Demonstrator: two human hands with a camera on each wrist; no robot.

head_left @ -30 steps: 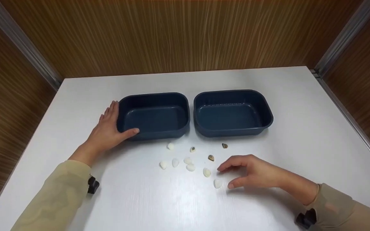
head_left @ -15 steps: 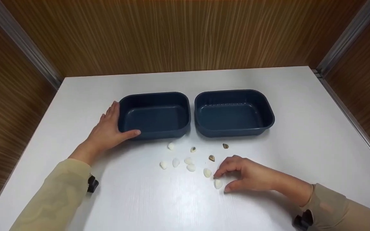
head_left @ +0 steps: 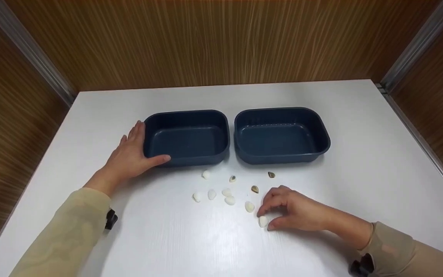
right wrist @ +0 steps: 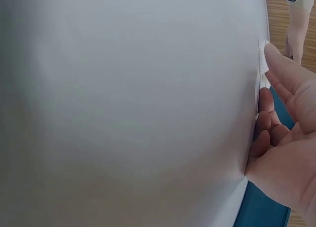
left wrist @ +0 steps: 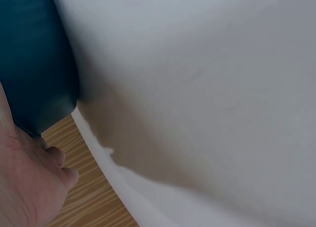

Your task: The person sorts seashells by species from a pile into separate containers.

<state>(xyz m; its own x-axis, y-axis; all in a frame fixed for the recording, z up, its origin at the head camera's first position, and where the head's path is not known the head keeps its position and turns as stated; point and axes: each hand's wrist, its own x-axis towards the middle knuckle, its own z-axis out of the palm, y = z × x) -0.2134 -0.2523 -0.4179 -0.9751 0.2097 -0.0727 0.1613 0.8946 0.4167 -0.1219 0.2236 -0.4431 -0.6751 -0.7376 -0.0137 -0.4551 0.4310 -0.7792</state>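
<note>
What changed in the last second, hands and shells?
The right hand came down and in toward the nearest white shell; its fingers, spread above the table before, now curl round it, thumb and fingertips closing on it. The shell has not left the table. The left hand stays against the left bin; the right bin and the other shells lie unmoved.

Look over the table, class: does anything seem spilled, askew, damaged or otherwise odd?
Nothing stands out. The two dark blue trays sit level and side by side, both empty. Small shells lie loose on the white table in front of them. The left hand rests against the left tray; the right hand pinches one white shell.
</note>
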